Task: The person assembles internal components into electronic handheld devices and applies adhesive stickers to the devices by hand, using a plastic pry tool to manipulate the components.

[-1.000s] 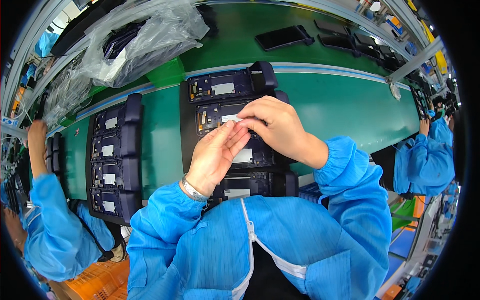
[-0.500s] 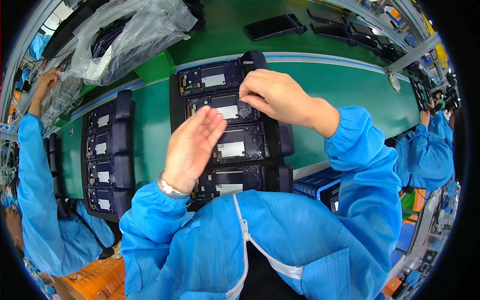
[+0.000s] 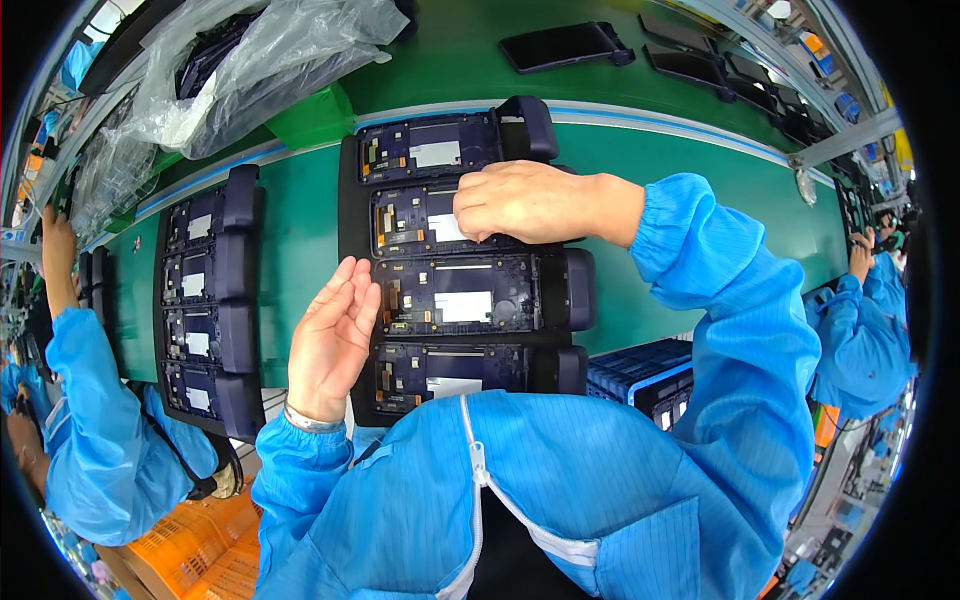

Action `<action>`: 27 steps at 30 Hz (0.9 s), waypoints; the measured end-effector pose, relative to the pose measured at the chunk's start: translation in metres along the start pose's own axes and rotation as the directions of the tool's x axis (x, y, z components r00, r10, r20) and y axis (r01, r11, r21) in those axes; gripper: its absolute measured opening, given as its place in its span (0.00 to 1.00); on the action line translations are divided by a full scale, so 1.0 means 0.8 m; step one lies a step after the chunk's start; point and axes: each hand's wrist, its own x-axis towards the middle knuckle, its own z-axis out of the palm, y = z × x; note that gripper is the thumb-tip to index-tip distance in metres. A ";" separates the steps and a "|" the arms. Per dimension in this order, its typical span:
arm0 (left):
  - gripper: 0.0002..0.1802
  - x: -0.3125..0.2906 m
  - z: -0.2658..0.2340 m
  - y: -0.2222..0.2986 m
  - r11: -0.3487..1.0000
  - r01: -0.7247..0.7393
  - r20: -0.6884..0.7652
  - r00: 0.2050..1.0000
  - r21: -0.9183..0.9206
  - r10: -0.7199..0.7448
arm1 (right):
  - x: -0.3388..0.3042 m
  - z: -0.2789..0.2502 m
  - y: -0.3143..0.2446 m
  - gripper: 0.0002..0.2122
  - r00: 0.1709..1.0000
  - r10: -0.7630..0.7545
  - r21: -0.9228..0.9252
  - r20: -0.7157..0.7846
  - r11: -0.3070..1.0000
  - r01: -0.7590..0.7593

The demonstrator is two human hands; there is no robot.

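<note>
Right hand: my right hand (image 3: 520, 203) has dropped lower since half a second ago, onto the second open device housing (image 3: 400, 215) from the top; its fingers are bunched together beside the white rectangle (image 3: 443, 228), and I cannot tell whether they pinch anything
Left hand: my left hand (image 3: 332, 345) has drawn back leftward, fingers side by side and nearly straight, with the tips at the left edge of the third housing (image 3: 460, 290)
Middle column: four dark housings on a black mat (image 3: 350, 170), over the green belt (image 3: 300, 250)
Left column: four more housings (image 3: 192, 288)
Upper left: clear plastic bag (image 3: 300, 60)
</note>
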 end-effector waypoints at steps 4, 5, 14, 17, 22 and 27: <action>0.16 -0.002 -0.005 0.000 1.000 -0.001 -0.021 1.000 -0.026 0.001 | 0.002 0.000 0.007 0.02 0.998 -0.055 -0.020 0.036 0.998 0.056; 0.16 -0.002 -0.008 0.001 0.999 -0.008 -0.027 1.000 -0.034 0.007 | 0.002 0.001 0.008 0.01 0.997 -0.064 -0.017 0.051 0.998 0.065; 0.16 0.003 -0.019 0.008 0.996 -0.032 -0.044 0.999 -0.089 0.028 | 0.005 -0.004 0.014 0.03 0.993 -0.058 0.000 0.105 0.998 0.059; 0.17 0.003 -0.023 0.009 0.994 -0.035 -0.037 0.999 -0.101 0.031 | 0.005 -0.002 0.017 0.03 0.991 -0.084 -0.024 0.107 0.996 0.087; 0.17 0.001 -0.027 0.010 0.993 -0.041 -0.047 0.998 -0.113 0.036 | 0.007 -0.003 0.017 0.02 0.988 -0.099 -0.049 0.120 0.993 0.105; 0.20 0.000 -0.028 0.013 0.993 -0.039 -0.068 0.997 -0.111 0.032 | 0.009 -0.009 0.014 0.02 0.977 -0.157 -0.093 0.147 0.981 0.171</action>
